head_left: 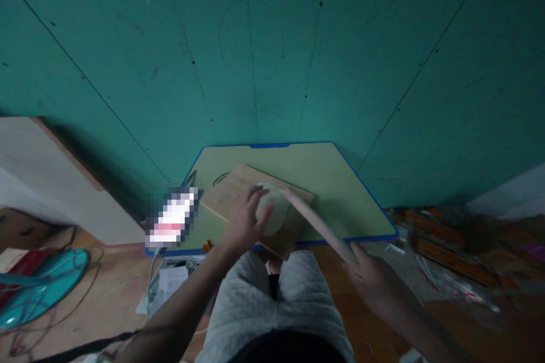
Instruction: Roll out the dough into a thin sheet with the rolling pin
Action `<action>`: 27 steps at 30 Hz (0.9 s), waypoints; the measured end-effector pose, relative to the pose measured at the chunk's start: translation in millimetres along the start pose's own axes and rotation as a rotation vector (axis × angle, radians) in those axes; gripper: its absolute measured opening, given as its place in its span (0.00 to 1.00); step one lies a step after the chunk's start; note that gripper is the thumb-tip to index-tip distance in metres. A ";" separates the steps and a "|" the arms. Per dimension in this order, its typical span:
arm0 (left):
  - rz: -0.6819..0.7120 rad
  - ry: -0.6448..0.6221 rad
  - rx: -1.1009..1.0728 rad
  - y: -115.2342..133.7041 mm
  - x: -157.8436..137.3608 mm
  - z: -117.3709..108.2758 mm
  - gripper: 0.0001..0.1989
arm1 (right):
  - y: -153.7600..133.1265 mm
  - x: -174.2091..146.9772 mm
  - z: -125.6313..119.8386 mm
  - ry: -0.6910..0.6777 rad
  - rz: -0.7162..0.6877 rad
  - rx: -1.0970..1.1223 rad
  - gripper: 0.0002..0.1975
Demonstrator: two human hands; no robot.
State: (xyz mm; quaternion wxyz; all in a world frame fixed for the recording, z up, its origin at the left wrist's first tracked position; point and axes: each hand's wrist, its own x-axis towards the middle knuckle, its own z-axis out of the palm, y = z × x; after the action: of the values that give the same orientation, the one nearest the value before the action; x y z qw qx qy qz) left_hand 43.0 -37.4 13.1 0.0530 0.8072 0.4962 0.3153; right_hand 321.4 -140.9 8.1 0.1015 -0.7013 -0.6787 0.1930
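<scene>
A pale round sheet of dough [276, 212] lies on a wooden cutting board [232, 190], which is set at an angle on the table. My left hand [247, 220] is at the dough's left edge, fingers apart and pointing forward; whether they press on it I cannot tell. In my right hand [361, 269] is a wooden rolling pin [319, 224], gripped by its near end. The pin slants away to the left, and its far tip is at the dough's upper right edge. The board's near corner sticks out past the table's front edge.
The pale table [353, 198] has a blue rim and stands against a green wall [272, 68]. A pixelated device with a cable [174, 218] is at its left end. On the floor are a teal round object [55, 283], loose cords and clutter [451, 255].
</scene>
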 end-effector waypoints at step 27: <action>0.267 -0.149 0.165 -71.6 -23.1 -41.6 0.18 | 22.2 -18.9 25.8 -0.017 0.147 0.281 0.08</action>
State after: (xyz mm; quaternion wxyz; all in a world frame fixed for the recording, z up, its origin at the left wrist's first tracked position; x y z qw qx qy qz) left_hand -42.5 -30.2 7.1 -0.0193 0.8888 0.4032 0.2170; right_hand 331.1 -164.1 -21.7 0.1785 -0.7262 -0.5928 0.2989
